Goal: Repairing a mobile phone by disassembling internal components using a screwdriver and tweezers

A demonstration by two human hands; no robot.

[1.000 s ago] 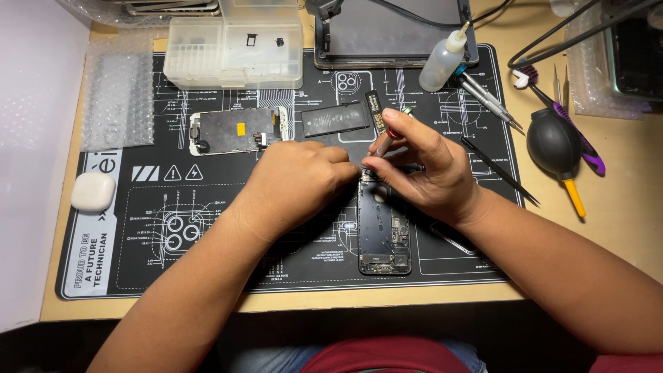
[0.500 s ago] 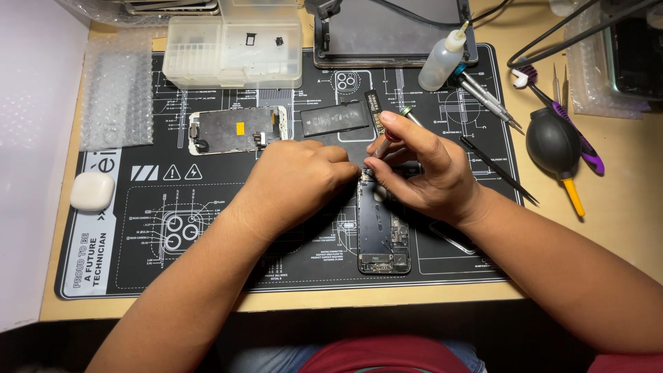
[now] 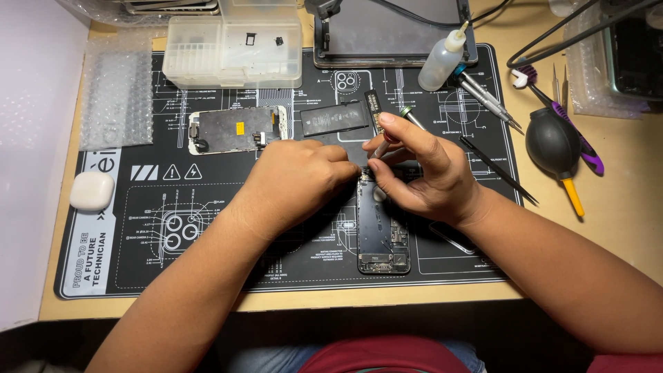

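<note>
**Screwdriver at the top end of an opened phone**

At the far left of the black work mat (image 3: 207, 228) sits a small white case (image 3: 91, 190), with a sheet of bubble wrap (image 3: 116, 103) above it. Further in, a clear plastic parts box (image 3: 231, 45) stands at the mat's upper edge, and below it a removed screen panel (image 3: 235, 129) lies face down, well apart from the work.

The left hand (image 3: 297, 183) is curled, knuckles up, its fingertips pressed against the upper left corner of the opened phone (image 3: 381, 231); whether it pinches anything small I cannot tell. The phone lies lengthwise in the middle of the mat, its back shell open and its inner parts showing. Just above it lies a flat black battery (image 3: 335, 119).

The right hand (image 3: 425, 173) pinches a thin screwdriver (image 3: 394, 131) between thumb and fingers, the shaft tilted, its tip down at the phone's top end. The step in hand looks like working a tiny screw there. The next move calls for a steady, upright tip, light pressure, and the left hand keeping the shell from sliding.

To the right lie a small squeeze bottle (image 3: 442, 62), spare drivers (image 3: 487, 100), a black pry stick (image 3: 498, 169) and a black air blower (image 3: 552, 141), all clear of the hands.
</note>
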